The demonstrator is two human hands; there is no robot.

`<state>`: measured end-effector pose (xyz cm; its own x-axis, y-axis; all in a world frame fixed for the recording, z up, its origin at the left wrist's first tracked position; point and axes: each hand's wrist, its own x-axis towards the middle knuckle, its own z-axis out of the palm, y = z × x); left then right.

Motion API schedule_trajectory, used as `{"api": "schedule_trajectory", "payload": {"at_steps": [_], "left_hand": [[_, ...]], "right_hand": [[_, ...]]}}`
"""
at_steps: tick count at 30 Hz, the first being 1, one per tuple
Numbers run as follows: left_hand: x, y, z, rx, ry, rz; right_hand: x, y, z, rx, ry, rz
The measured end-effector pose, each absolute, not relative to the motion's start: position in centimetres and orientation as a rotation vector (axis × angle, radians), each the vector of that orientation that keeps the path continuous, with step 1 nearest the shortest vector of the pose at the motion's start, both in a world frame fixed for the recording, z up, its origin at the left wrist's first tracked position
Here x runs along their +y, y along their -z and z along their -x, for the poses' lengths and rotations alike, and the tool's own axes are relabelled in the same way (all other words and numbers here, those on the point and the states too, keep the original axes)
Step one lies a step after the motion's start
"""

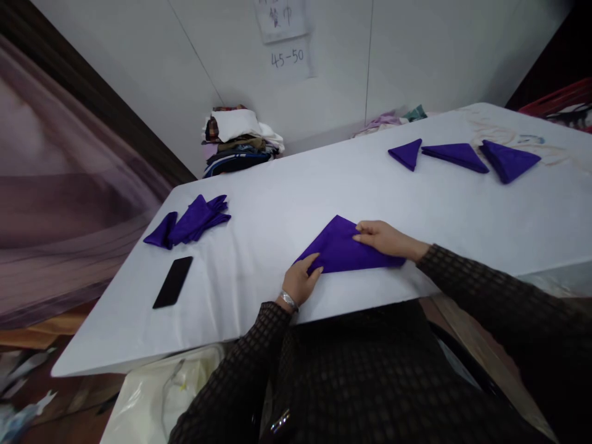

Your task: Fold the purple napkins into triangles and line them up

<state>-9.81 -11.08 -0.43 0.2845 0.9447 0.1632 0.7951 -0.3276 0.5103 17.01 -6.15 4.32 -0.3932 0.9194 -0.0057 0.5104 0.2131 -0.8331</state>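
Head view: a purple napkin point(345, 250), folded to a triangle, lies at the near edge of the table point(287, 203). The left hand point(300, 280) presses the napkin's left corner with flat, open fingers. The right hand point(383, 239), also open, rests on its top edge and grips nothing. Uneven pressure could make the smooth cloth slide and skew the fold. A phone point(172, 282) lies well left of the napkin.

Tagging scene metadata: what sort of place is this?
Probably a linen-folding workroom. Cues: a long white-covered table, a purple napkin folded into a triangle under the left hand and right hand, three more folded napkins at the far right, and a stack of folded textiles by the wall.
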Motion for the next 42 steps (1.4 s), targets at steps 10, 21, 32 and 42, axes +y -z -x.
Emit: {"api": "schedule_trajectory", "payload": {"at_steps": [10, 21, 32, 42], "left_hand": [[-9.5, 1.0, 10.6, 1.852, -0.712, -2.248], [-8.9, 1.6, 11.2, 1.861, -0.874, -2.118], [-10.3, 2.3, 13.7, 1.767, -1.040, -1.868], [-10.4, 2.4, 15.9, 1.769, -0.982, -1.992]], "right_hand": [[2.2, -2.3, -14.4, -2.297, -0.641, 1.748], [1.0, -0.7, -13.8, -2.190, -0.437, 1.851], [0.4, -0.2, -13.8, -2.187, -0.346, 1.878], [0.6, 1.0, -14.3, -2.135, -0.298, 1.855]]}}
